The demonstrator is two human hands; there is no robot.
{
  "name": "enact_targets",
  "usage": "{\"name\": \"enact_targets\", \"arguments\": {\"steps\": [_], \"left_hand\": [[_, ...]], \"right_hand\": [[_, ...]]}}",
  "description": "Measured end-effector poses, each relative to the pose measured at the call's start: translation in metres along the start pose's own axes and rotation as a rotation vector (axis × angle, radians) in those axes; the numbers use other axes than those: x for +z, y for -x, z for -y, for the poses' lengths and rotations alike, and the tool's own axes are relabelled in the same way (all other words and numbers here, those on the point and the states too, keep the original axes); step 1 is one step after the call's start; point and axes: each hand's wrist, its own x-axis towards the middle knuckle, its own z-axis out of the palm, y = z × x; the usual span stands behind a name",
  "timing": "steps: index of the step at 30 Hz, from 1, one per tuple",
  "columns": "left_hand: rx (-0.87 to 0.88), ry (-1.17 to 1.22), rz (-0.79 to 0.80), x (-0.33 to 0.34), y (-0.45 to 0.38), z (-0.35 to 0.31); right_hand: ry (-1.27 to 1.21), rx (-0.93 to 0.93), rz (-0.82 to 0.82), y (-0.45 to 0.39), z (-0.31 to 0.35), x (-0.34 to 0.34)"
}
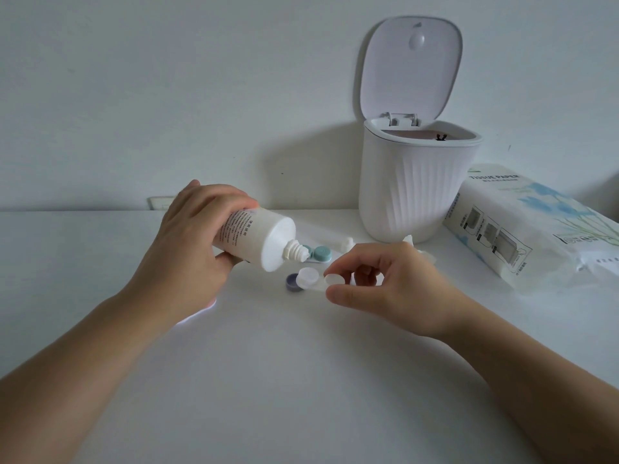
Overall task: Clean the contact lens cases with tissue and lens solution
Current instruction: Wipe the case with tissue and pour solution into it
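Observation:
My left hand [194, 236] grips the white lens solution bottle [258, 237], tipped on its side with the uncapped nozzle pointing right and down. Just below the nozzle is a translucent white lens case [316, 279], held above the table by my right hand [392, 283], which pinches its right well between thumb and forefinger. A purple cap [292, 283] lies on the table by the case's left well. A second case with teal caps [320, 254] lies behind the nozzle. The bottle's small white cap [348, 244] stands further back.
A white ribbed bin [415, 189] with its lid [410, 67] flipped up stands at the back right. A pack of tissue paper [532, 229] lies to its right. A crumpled tissue [423, 251] shows behind my right hand. The white table [301, 380] meets the wall behind.

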Motion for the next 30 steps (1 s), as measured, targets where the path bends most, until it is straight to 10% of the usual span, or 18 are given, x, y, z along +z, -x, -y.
{"name": "enact_targets", "arguments": {"steps": [30], "left_hand": [[-0.832, 0.611, -0.084, -0.011, -0.002, -0.020]], "right_hand": [[-0.062, -0.006, -0.022, -0.004, -0.005, -0.004]]}}
